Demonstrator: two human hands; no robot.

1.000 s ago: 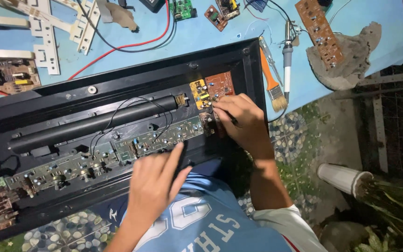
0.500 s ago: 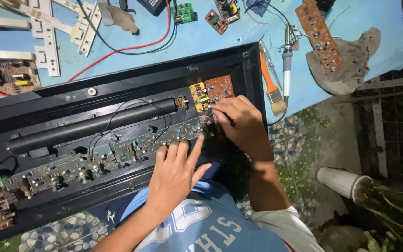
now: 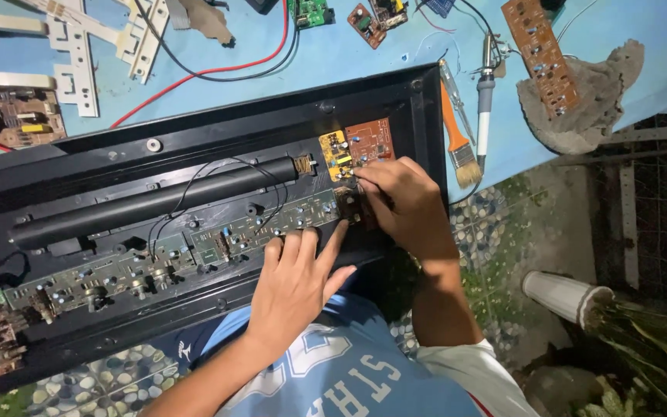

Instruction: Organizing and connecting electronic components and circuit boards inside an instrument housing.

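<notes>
A long black plastic housing (image 3: 194, 139) lies open across the blue table (image 3: 333, 62). Inside run a black tube (image 3: 156, 205) and a long green circuit board (image 3: 156, 259). My left hand (image 3: 295, 286) rests flat on the board's right part, fingers spread, holding nothing. My right hand (image 3: 403, 205) is curled over the board's right end, its fingertips pinched on a small dark part (image 3: 347, 205). Just above it sit a small yellow board (image 3: 333, 150) and an orange-brown board (image 3: 372, 139). My right fingers hide what lies under them.
An orange-handled brush (image 3: 457, 131) and a soldering iron (image 3: 485, 93) lie right of the housing. A brown strip board (image 3: 538, 54) rests on a grey cloth (image 3: 588, 100). Red wire (image 3: 194, 85), white plastic pieces (image 3: 79, 69) and loose boards (image 3: 9, 120) lie behind. A white pot (image 3: 565, 297) stands on the pebbled floor.
My left hand has slid to the right along the green board, closer to my right hand. My right hand has stayed at the board's right end.
</notes>
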